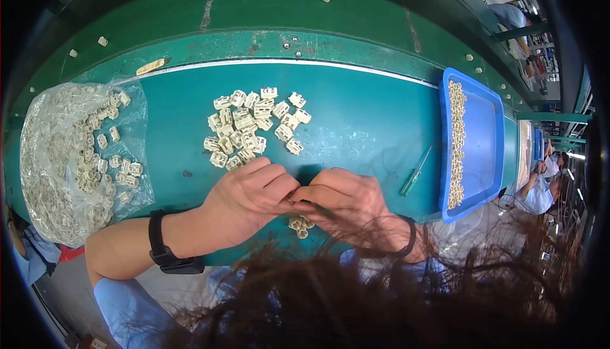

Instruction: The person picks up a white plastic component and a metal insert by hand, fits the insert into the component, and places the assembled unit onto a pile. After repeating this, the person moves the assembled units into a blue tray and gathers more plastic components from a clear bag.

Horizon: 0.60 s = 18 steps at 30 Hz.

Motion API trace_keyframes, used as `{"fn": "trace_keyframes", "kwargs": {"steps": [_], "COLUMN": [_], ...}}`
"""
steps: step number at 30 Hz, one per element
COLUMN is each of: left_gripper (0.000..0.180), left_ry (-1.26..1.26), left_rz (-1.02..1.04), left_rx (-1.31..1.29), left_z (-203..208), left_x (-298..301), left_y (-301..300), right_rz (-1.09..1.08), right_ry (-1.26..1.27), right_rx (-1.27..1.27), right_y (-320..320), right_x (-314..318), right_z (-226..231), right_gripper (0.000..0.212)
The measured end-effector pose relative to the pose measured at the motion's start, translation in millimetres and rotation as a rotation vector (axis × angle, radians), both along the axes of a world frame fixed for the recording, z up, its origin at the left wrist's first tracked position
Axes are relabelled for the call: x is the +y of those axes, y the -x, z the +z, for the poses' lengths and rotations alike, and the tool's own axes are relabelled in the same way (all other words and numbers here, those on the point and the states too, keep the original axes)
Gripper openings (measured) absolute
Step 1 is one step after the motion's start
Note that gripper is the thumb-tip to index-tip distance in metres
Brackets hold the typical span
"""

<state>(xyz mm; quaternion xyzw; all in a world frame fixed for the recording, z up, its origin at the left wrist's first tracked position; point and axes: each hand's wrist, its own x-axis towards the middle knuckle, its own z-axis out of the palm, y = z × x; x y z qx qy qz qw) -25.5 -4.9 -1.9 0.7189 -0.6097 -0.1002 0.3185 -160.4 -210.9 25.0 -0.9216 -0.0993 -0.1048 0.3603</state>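
Note:
My left hand [251, 193] and my right hand [343, 198] meet at the fingertips over the front of the green work mat [356, 114]. Both are closed in a pinch, and whatever they hold between them is hidden by the fingers. Just beyond my left hand lies a loose heap of cream plastic connector-like pieces [244, 120], slotted and blocky. A small cluster of round-ended cream pieces [300, 225] rests under my right hand, close to the mat's near edge, partly covered by hair.
At the left, a clear plastic bag [54, 158] spills cream pieces. A blue tray [486, 152] on the right holds small cream parts along its left side. Beside it lies a green-handled screwdriver [412, 181]. A tan-handled tool [152, 66] sits at the back. People work farther right.

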Motion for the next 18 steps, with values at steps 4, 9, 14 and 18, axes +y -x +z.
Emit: {"fn": "trace_keyframes", "kwargs": {"steps": [4, 9, 14, 18], "left_gripper": [0.031, 0.031, 0.031, 0.032], "left_ry": [-0.018, -0.012, -0.003, -0.005], "left_rz": [0.026, 0.025, 0.019, 0.01], "left_rx": [0.065, 0.059, 0.034, 0.045], "left_z": [-0.2, 1.3, 1.1, 2.2], "left_x": [0.4, 0.4, -0.1, -0.9], "left_y": [1.3, 0.9, 1.1, 0.3], "right_rz": [0.0, -0.015, -0.01, -0.026], "right_ry": [-0.009, 0.03, 0.027, 0.0], "right_rx": [0.009, 0.019, 0.018, 0.025], "right_y": [-1.0, -1.5, -1.4, 0.4], "right_x": [1.0, 1.6, 0.3, -1.0], "right_z": [5.3, 8.7, 8.9, 9.8], "right_gripper": [0.023, 0.022, 0.023, 0.023]}}
